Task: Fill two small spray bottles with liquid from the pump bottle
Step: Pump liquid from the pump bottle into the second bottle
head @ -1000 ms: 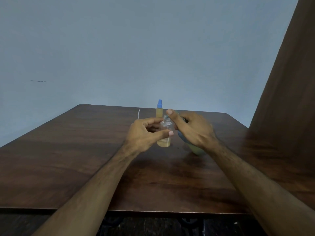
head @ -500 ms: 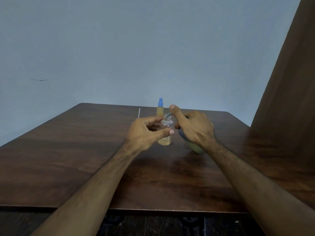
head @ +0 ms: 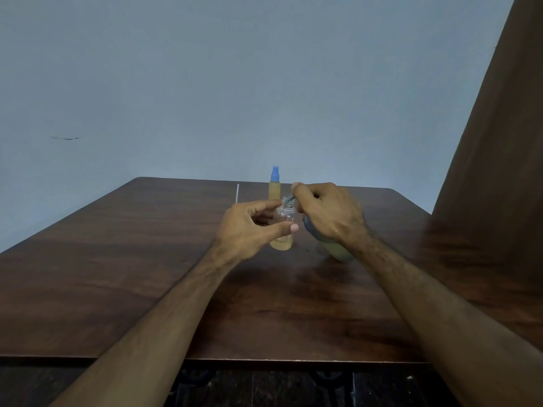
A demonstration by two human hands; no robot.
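The dark brown wooden table (head: 123, 259) lies bare across its whole left half, out to the rounded far-left corner, and along the near edge. A thin white stick (head: 237, 193) lies near the far edge. Just right of it stands a capped small spray bottle with a blue top (head: 274, 185), full of yellowish liquid. In front of that, the left hand (head: 249, 227) curls thumb and fingers around a small clear open spray bottle (head: 283, 227), upright on the table with a shallow yellow layer at its bottom. The right hand (head: 329, 214) is closed over the pump bottle's head, its grey spout (head: 290, 198) touching the open neck. The greenish pump bottle (head: 335, 249) is mostly hidden behind that hand and wrist. A brown curtain-like surface (head: 493, 201) crowds the table's right side.
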